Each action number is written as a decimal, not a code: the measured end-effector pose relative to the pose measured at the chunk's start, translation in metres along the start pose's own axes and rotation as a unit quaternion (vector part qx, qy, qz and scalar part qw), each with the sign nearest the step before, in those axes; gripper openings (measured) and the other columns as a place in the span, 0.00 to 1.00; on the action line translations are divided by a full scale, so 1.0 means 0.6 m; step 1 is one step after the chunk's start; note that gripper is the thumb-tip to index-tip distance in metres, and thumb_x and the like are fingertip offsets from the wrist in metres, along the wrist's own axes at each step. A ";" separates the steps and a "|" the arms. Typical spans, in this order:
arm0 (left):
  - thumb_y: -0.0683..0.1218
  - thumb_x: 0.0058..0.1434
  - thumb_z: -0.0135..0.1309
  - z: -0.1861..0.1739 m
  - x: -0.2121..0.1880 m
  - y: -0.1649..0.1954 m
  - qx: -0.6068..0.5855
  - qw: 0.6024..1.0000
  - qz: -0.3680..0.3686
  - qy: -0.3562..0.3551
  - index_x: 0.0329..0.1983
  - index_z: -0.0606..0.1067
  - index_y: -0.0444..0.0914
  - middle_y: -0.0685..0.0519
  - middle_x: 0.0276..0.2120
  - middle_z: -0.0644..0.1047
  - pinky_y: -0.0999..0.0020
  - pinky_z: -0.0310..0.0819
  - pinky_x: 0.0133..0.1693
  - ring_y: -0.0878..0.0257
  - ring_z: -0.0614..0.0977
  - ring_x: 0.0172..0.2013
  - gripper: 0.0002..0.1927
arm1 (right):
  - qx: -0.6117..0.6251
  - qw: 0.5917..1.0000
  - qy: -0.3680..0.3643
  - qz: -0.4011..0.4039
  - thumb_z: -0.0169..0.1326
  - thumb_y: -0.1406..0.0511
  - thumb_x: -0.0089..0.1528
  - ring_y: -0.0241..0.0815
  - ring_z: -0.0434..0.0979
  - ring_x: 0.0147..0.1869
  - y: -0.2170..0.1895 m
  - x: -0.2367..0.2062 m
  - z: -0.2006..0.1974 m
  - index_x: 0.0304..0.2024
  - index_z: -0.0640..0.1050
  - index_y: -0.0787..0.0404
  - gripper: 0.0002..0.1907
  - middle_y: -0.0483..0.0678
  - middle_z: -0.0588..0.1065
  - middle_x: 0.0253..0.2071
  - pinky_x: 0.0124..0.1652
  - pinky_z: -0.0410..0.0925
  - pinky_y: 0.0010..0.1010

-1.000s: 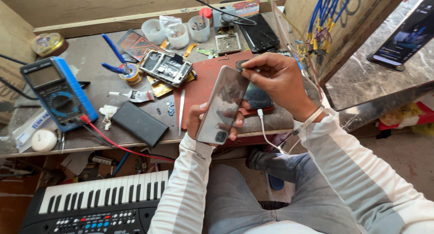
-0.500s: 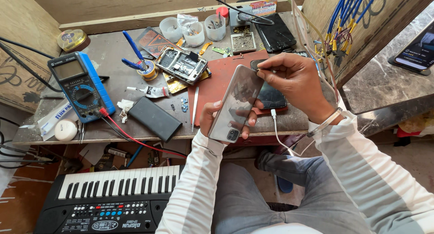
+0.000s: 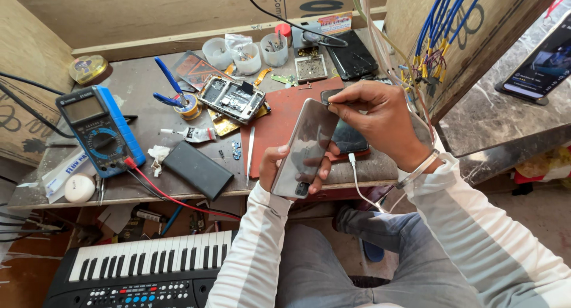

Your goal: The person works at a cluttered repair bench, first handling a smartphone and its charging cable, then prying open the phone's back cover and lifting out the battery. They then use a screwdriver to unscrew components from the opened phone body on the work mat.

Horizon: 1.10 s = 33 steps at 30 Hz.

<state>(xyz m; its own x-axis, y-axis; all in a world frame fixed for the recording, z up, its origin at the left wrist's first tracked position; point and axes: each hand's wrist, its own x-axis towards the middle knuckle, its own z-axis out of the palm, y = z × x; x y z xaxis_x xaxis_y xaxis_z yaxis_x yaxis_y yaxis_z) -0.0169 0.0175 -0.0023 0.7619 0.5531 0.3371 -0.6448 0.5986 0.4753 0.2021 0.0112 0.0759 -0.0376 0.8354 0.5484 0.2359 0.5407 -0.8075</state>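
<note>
My left hand [image 3: 284, 165] grips a grey smartphone [image 3: 306, 146] from below, its shiny back facing up and tilted over the bench edge. My right hand [image 3: 375, 119] pinches a small dark tool [image 3: 331, 96] against the phone's top edge. Beneath my right hand a second dark phone [image 3: 350, 139] lies on the red mat [image 3: 275, 125], with a white cable [image 3: 360, 186] plugged into it and hanging off the bench.
An opened phone body [image 3: 231, 98] lies on the bench, along with tweezers [image 3: 250, 154], a black power bank [image 3: 197, 170], a blue multimeter [image 3: 99, 129] with red lead, blue-handled pliers [image 3: 166, 82], glue tube, several small cups [image 3: 247, 57]. A keyboard [image 3: 143, 273] stands below left. Blue wires [image 3: 439, 34] hang right.
The view has shifted a little to the right. Both hands keep the same hold on the grey phone and the tool at its top edge.
</note>
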 end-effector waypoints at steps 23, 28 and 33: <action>0.60 0.65 0.52 0.002 -0.002 0.006 -0.022 0.999 -0.026 -0.022 0.67 0.62 0.19 0.35 0.54 0.71 0.69 0.73 0.31 0.59 0.75 0.38 0.43 | 0.180 0.982 0.045 0.026 0.61 0.79 0.62 0.34 0.82 0.46 0.046 0.006 0.027 0.40 0.74 0.65 0.10 0.48 0.78 0.39 0.49 0.76 0.25; 0.60 0.63 0.52 0.005 -0.003 0.006 -0.023 0.999 -0.018 -0.015 0.66 0.62 0.22 0.36 0.56 0.70 0.71 0.71 0.29 0.60 0.74 0.37 0.41 | 0.189 0.980 0.060 0.024 0.62 0.78 0.63 0.32 0.80 0.44 0.047 0.014 0.044 0.40 0.74 0.64 0.10 0.47 0.79 0.38 0.47 0.75 0.23; 0.59 0.65 0.50 0.007 -0.002 0.007 -0.026 0.999 -0.016 -0.024 0.66 0.62 0.21 0.36 0.56 0.70 0.72 0.69 0.29 0.61 0.73 0.37 0.40 | 0.193 0.979 0.060 0.023 0.64 0.77 0.62 0.30 0.80 0.43 0.041 0.017 0.049 0.39 0.74 0.63 0.11 0.46 0.79 0.37 0.45 0.75 0.22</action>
<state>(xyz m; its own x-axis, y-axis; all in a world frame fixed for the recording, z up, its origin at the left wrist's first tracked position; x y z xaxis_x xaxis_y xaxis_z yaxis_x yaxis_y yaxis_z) -0.0203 0.0166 0.0026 0.7835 0.5049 0.3622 -0.6213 0.6461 0.4434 0.1792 0.0360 0.0554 0.0846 0.8542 0.5130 -0.1515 0.5199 -0.8407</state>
